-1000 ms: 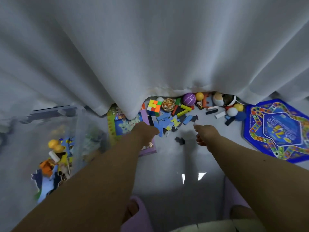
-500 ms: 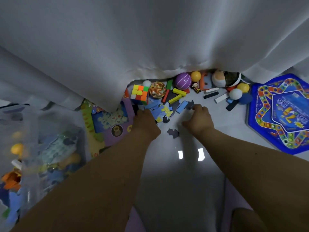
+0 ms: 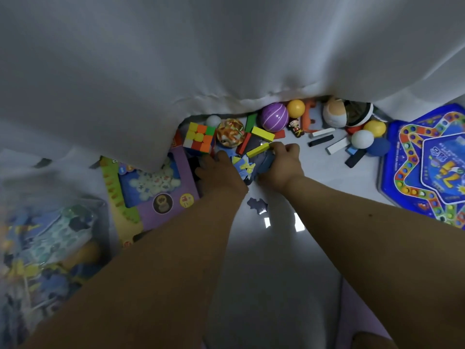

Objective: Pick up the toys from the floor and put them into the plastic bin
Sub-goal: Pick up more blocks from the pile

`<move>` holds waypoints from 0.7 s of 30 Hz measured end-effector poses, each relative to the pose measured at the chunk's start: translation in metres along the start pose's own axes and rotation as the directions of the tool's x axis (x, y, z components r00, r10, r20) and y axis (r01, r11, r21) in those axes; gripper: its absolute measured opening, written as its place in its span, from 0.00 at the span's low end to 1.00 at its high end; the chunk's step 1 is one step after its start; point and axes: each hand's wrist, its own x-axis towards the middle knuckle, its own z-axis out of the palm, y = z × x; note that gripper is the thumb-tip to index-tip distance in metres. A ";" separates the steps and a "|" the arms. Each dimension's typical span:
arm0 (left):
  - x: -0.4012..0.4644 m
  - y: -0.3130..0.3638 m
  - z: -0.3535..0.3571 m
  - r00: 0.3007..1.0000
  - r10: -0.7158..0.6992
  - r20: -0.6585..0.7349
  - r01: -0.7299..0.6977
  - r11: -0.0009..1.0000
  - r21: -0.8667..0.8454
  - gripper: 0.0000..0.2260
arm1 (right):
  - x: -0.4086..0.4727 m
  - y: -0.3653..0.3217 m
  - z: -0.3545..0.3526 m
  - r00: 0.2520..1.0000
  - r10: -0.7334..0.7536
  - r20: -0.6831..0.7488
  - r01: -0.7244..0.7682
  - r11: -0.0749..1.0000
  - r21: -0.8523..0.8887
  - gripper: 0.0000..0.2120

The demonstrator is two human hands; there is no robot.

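Note:
A heap of blue and yellow puzzle pieces [image 3: 245, 166] lies on the pale floor under the curtain hem. My left hand [image 3: 219, 173] and my right hand [image 3: 281, 163] press in on it from both sides, fingers curled round the pieces. A yellow block [image 3: 258, 150] touches my right fingertips. One dark puzzle piece [image 3: 257, 204] lies alone just below my hands. The clear plastic bin [image 3: 37, 248], holding several toys, stands at the lower left.
A colour cube [image 3: 200, 138], patterned ball [image 3: 230, 133], purple ball [image 3: 274, 117], yellow ball [image 3: 295, 108], small figure [image 3: 295, 127] and loose blocks [image 3: 322, 141] lie past my hands. A purple puzzle box [image 3: 151, 192] sits left, a blue game board [image 3: 427, 162] right. White curtain [image 3: 201, 59] hangs overhead.
Both hands have moved forward and come together around the puzzle pieces, bunching them into a heap. The view has shifted closer to the toys.

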 end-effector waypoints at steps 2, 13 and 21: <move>0.001 0.000 0.000 1.000 -0.015 0.003 0.015 0.999 -0.050 0.43 | 0.001 0.001 0.001 1.000 0.016 0.010 -0.017 0.999 0.044 0.31; -0.001 0.004 -0.012 0.995 0.005 0.104 0.022 0.965 -0.263 0.43 | 0.010 -0.006 -0.006 0.953 0.225 0.203 -0.291 0.870 0.399 0.26; 0.000 -0.011 -0.029 0.963 0.138 0.230 0.043 0.765 -0.642 0.23 | 0.016 -0.011 -0.005 0.930 0.228 0.287 -0.330 0.861 0.386 0.23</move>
